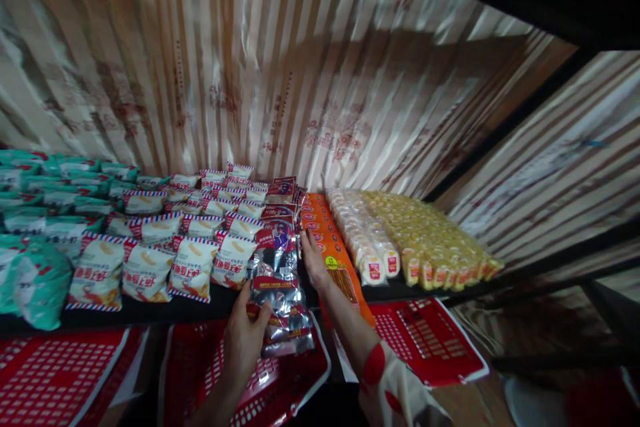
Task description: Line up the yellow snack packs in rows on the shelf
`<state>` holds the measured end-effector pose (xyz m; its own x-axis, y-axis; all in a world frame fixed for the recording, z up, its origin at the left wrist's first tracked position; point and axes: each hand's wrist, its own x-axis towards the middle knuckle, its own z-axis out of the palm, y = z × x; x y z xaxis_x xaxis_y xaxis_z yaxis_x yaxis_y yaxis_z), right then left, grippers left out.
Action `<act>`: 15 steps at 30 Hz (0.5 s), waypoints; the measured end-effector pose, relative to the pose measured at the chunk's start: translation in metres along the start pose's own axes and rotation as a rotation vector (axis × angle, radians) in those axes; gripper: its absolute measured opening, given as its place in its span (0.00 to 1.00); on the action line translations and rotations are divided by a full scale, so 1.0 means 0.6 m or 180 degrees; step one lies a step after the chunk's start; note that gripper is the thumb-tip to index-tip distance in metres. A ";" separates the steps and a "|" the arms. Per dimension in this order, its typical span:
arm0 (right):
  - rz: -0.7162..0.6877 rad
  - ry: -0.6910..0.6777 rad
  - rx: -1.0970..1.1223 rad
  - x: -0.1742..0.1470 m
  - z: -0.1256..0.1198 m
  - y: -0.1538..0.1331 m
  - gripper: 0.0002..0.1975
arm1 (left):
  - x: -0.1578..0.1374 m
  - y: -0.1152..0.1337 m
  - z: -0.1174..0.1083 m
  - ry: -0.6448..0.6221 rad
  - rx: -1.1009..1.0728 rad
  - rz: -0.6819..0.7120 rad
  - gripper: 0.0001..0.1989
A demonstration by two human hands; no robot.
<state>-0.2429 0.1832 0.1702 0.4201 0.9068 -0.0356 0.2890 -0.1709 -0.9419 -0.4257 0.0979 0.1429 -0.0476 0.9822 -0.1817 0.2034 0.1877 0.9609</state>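
A row of dark red and silver snack packets (278, 267) lies along the shelf, its near end overhanging the front edge. My left hand (245, 330) has thumb and fingers closed on the near left edge of these packets. On their right side, my right hand (313, 259) reaches in with its fingers stretched out, between the dark packets and a long orange snack pack (330, 240). Whether its fingertips press on a packet is hard to see. White snack bags (190, 267) with red and blue striped edges stand directly left of the dark packets.
Green bags (43, 280) fill the shelf's left end. Right of the orange pack are rows of white wrapped rolls (373, 270) and yellow wrapped snacks (425, 233). Red plastic baskets (420, 333) sit below the shelf edge. A striped curtain (280, 60) hangs behind.
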 end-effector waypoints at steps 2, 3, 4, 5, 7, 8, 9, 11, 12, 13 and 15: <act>-0.0022 -0.0018 -0.0058 0.013 0.005 -0.013 0.41 | -0.001 0.002 0.001 0.0021 -0.0031 -0.0062 0.34; -0.0045 -0.0050 -0.0094 0.019 0.008 -0.019 0.41 | -0.001 0.002 0.002 0.0023 -0.0052 -0.0070 0.34; -0.0072 -0.0084 -0.0120 0.025 0.010 -0.023 0.40 | -0.001 0.001 0.002 0.0028 -0.0071 -0.0063 0.34; -0.0090 -0.0095 -0.0132 0.031 0.012 -0.026 0.40 | -0.001 0.000 0.002 0.0038 -0.0091 -0.0051 0.34; -0.0092 -0.0079 -0.0122 0.041 0.016 -0.028 0.39 | 0.001 -0.003 0.003 0.0044 -0.0126 -0.0039 0.35; -0.0079 -0.0068 -0.0116 0.046 0.017 -0.026 0.39 | 0.002 -0.006 0.004 0.0034 -0.0141 -0.0046 0.35; -0.0061 -0.0061 -0.0114 0.051 0.019 -0.024 0.39 | 0.003 -0.008 0.004 0.0018 -0.0162 -0.0059 0.36; -0.0031 -0.0085 -0.0154 0.059 0.020 -0.019 0.39 | 0.004 -0.011 0.006 0.0001 -0.0213 -0.0083 0.36; -0.0020 -0.0104 -0.0183 0.062 0.021 -0.016 0.39 | 0.004 -0.012 0.007 0.0009 -0.0227 -0.0090 0.36; -0.0008 -0.0123 -0.0217 0.065 0.021 -0.013 0.39 | 0.004 -0.012 0.008 0.0026 -0.0231 -0.0094 0.35; -0.0024 -0.0186 -0.0295 0.071 0.019 -0.007 0.38 | 0.002 -0.010 0.009 0.0092 -0.0201 -0.0121 0.34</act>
<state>-0.2362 0.2271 0.1690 0.3674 0.9287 -0.0506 0.3714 -0.1964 -0.9074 -0.4216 0.0981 0.1357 -0.0827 0.9735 -0.2132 0.1390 0.2231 0.9648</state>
